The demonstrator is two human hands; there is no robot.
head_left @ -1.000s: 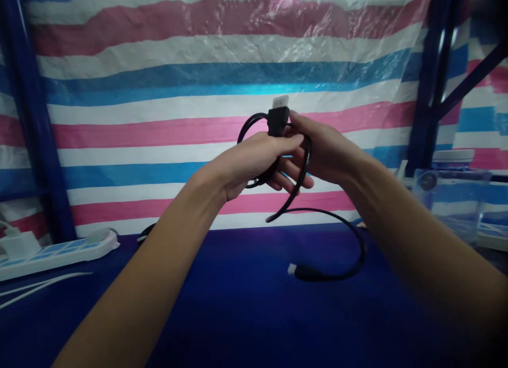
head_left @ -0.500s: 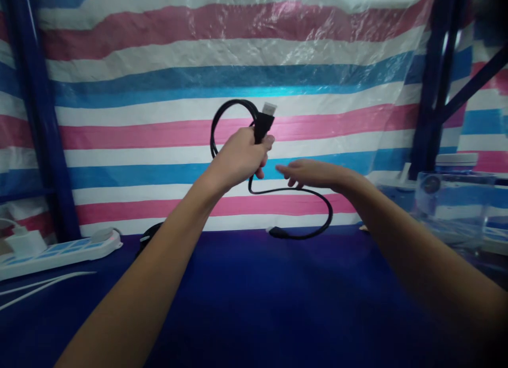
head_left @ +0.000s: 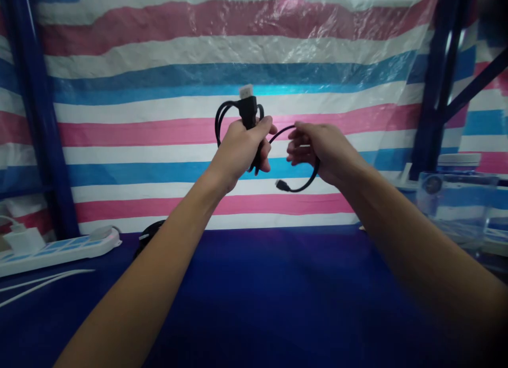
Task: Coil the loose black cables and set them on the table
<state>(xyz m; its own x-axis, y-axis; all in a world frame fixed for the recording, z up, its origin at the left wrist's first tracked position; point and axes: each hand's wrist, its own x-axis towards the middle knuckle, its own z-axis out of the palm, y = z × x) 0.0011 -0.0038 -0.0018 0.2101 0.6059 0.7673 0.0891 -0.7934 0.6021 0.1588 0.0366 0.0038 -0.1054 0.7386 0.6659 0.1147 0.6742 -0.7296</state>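
My left hand (head_left: pixel 242 148) is closed round a coiled black USB cable (head_left: pixel 222 114), held up in front of the striped tarp. The cable's large plug (head_left: pixel 246 103) sticks up out of my fist with its silver tip on top. My right hand (head_left: pixel 317 148) is just to the right, fingers curled round the cable's loose end. That end curves down under my right hand and finishes in a small plug (head_left: pixel 281 185) hanging free between the hands.
A white power strip (head_left: pixel 59 249) with a charger (head_left: pixel 21 238) lies at the left on the dark blue table (head_left: pixel 254 294). Another black cable (head_left: pixel 151 231) lies behind my left forearm. A clear plastic box (head_left: pixel 456 204) stands at the right. Blue rack posts frame both sides.
The cable's loose end has been drawn up off the table and the hanging loop has shortened. My right hand rose and closed on the cable. The coil in my left hand gained a turn.
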